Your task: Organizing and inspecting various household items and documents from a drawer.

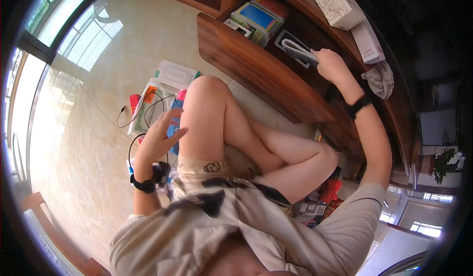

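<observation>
My right hand (pixel 330 66) reaches over an open wooden drawer (pixel 255 69) and grips one end of a folded grey pad or cloth with a pale edge (pixel 298 51). Beneath the pad, a dark flat item with a light frame outline (pixel 282 36) lies on the drawer's bottom. Plastic cases, one with a blue panel (pixel 257 15), fill the far end of that drawer. My left hand (pixel 162 133) holds nothing, its fingers apart, beside my raised knee. Close by its fingertips, partly covered, is a blue bottle with a pink cap (pixel 176 118).
On the tiled floor lie a white-and-green packet (pixel 177 73), a clear document pouch (pixel 157 102), a black cable (pixel 119 119) and a red box (pixel 134 102). White boxes (pixel 334 4) and a crumpled cloth (pixel 380 79) rest on the cabinet top. Assorted items, including a red bag (pixel 330 190), sit by my right leg.
</observation>
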A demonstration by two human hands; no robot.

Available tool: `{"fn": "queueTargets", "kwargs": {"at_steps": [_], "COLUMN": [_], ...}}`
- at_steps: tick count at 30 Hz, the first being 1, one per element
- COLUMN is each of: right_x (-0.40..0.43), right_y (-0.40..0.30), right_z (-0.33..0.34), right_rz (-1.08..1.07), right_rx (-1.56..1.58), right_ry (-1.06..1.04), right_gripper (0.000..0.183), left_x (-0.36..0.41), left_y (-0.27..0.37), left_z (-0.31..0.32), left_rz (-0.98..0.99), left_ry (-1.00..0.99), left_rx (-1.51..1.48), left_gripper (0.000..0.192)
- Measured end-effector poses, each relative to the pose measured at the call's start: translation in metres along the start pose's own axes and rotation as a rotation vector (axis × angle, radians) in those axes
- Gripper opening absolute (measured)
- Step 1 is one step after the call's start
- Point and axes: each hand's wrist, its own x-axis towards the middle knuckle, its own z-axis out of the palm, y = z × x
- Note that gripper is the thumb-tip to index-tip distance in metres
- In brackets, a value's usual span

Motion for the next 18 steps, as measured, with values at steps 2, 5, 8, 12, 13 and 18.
{"fn": "queueTargets", "kwargs": {"at_steps": [2,5,8,12,13,18], "right_x": [0.030,0.068,0.078,0.104,0.101,0.110], "right_y": [-0.005,0.018,0.059,0.073,0.083,0.116], "right_z": [0.026,0.060,0.096,0.155,0.169,0.212], "right_rz": [-0.023,0.128,0.165,0.318,0.349,0.428], "right_rx": [-0.056,-0.036,-0.089,-0.248,-0.248,-0.097], "right_ry": [-0.089,-0.093,-0.124,-0.285,-0.406,-0.691], "right_gripper": [0.033,0.063,0.068,0.068,0.070,0.074], "left_x": [-0.021,-0.036,-0.034,-0.047,-0.044,-0.011], "left_y": [-0.026,-0.073,-0.068,-0.103,-0.104,-0.141], "left_z": [-0.005,0.001,-0.007,-0.007,-0.008,-0.017], "left_rz": [-0.196,-0.287,-0.427,-0.475,-0.478,-0.598], "left_ry": [-0.090,-0.024,0.019,0.008,0.005,0.251], "left_rx": [0.081,0.122,0.196,0.071,0.065,0.434], "left_gripper": [0.048,0.054,0.048,0.049,0.049,0.051]}}
